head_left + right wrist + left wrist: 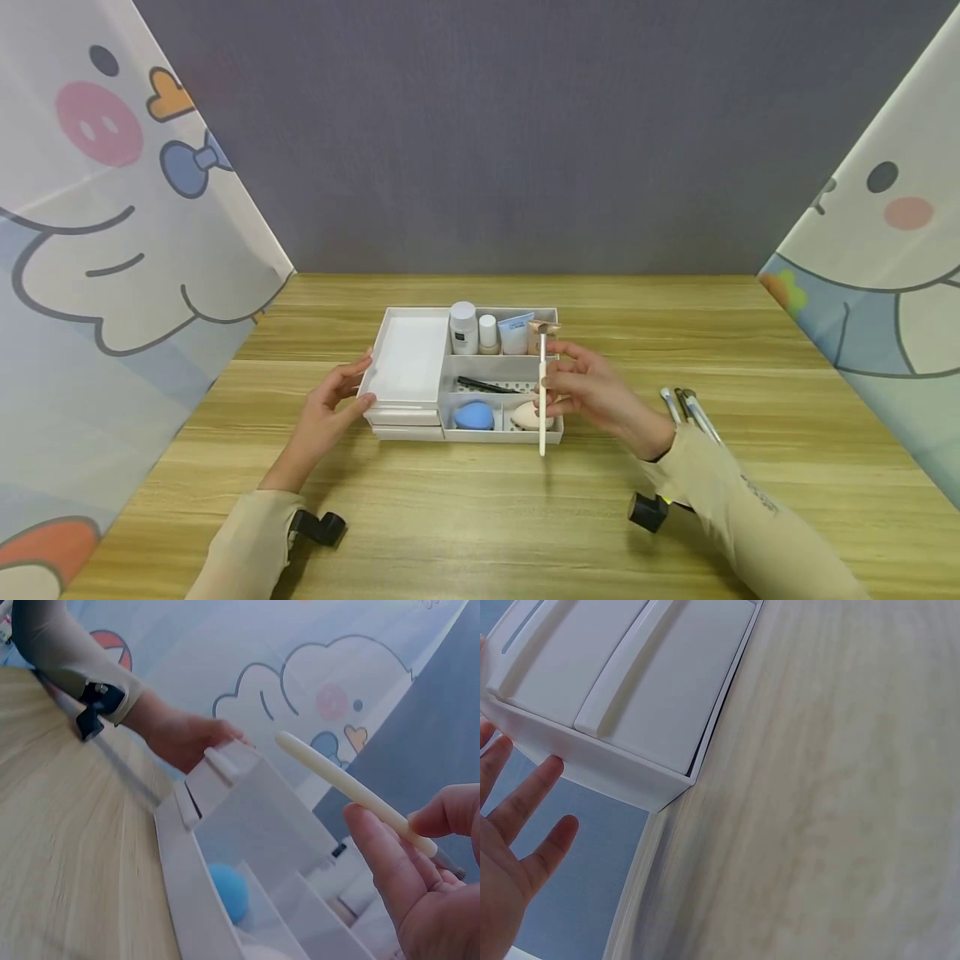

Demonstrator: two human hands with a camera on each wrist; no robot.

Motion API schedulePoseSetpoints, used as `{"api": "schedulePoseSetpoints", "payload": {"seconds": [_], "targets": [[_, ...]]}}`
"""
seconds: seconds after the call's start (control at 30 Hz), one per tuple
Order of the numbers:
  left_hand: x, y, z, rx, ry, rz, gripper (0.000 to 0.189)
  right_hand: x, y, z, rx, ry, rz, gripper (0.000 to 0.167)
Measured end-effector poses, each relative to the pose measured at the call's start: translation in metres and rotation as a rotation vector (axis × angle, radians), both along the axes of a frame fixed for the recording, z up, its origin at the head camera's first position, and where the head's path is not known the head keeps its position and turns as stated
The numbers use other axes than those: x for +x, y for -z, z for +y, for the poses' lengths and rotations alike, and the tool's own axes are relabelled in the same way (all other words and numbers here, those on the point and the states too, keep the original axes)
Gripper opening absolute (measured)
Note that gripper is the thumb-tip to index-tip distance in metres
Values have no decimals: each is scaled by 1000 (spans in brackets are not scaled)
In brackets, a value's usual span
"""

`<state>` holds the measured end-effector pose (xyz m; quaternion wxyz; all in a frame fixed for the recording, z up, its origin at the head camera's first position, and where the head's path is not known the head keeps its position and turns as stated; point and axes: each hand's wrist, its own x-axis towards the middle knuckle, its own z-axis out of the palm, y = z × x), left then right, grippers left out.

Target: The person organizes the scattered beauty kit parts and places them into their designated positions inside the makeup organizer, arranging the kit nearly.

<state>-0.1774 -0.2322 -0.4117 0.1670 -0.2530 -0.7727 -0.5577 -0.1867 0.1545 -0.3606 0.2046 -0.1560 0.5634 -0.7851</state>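
Observation:
My right hand pinches a white-handled makeup brush upright over the right part of a white desktop organizer. In the right wrist view, thumb and fingers hold the brush near its bristle end. My left hand rests against the organizer's left side, thumb near the front corner; the left wrist view shows its fingers fairly straight beside the box wall. A blue makeup sponge and a cream sponge sit in the front compartments. A thin black stick lies in the middle one.
In the organizer's back compartment stand a white bottle, a smaller white-capped bottle, a pale blue tube and a peach tube. Several more brushes lie on the wooden table, partly behind the right sleeve.

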Motion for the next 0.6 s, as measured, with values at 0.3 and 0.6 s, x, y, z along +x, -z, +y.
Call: {"api": "schedulePoseSetpoints", "payload": {"seconds": [0.3, 0.6], "targets": [[-1, 1, -1, 4, 12, 6, 45, -3, -5, -22, -52, -15, 26, 49], [0, -1, -1, -3, 0, 4, 45, -7, -13, -43, -53, 3, -1, 54]]}}
